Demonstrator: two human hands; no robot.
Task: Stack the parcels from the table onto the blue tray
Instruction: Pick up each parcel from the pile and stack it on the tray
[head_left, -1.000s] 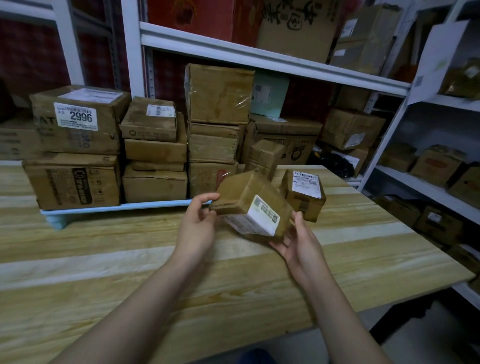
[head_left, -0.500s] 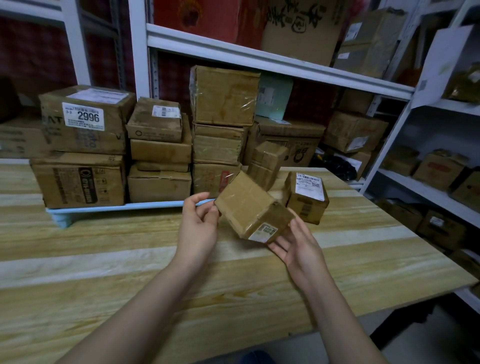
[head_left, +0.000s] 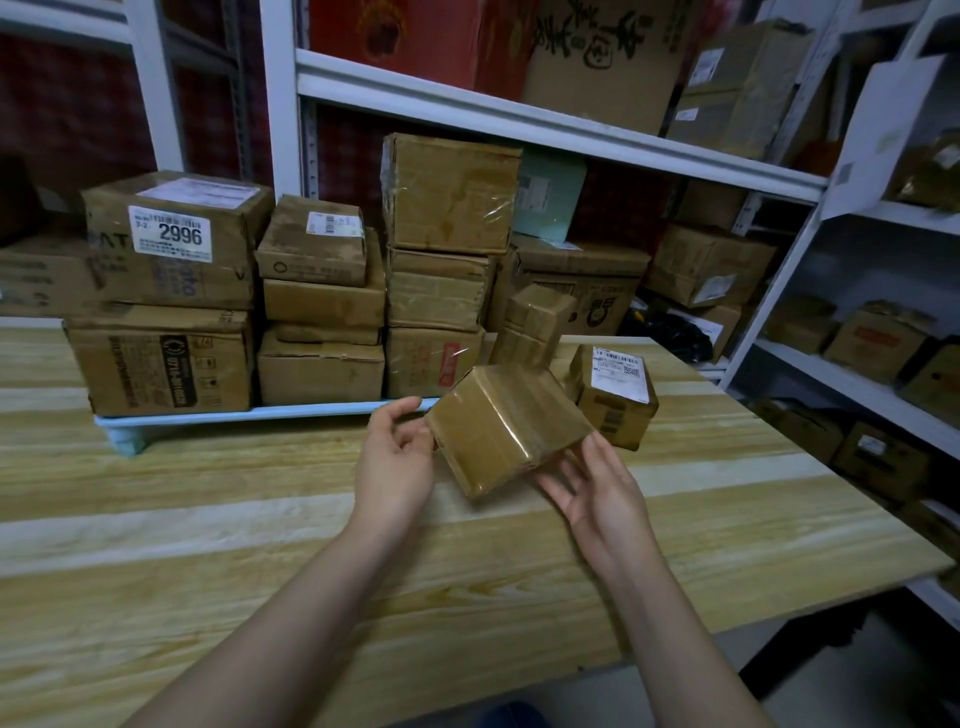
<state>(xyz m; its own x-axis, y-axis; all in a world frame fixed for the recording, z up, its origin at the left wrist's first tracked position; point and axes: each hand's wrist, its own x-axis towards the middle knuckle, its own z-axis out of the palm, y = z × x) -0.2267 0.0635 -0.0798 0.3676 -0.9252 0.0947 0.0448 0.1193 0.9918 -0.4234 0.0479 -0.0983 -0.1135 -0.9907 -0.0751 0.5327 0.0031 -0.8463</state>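
Observation:
A small brown taped parcel (head_left: 504, 426) hangs tilted just above the wooden table (head_left: 260, 545), between my two hands. My left hand (head_left: 395, 457) pinches its left corner between thumb and curled fingers. My right hand (head_left: 597, 493) lies under its lower right edge with fingers nearly straight, propping it up. The blue tray (head_left: 260, 413) stands behind at the table's back, loaded with several stacked cardboard boxes. A parcel with a white label (head_left: 613, 400) sits on the table right behind the held one. A tall narrow parcel (head_left: 535, 327) stands further back.
White metal shelving (head_left: 545, 124) packed with cartons runs along the back and right side. The table's right edge (head_left: 883, 530) drops off towards low shelves holding more boxes. Bare wood lies between me and the tray.
The held parcel has been turned over between my hands: its white label rolled down and out of sight, leaving a plain taped face up. Both hands stayed roughly in place.

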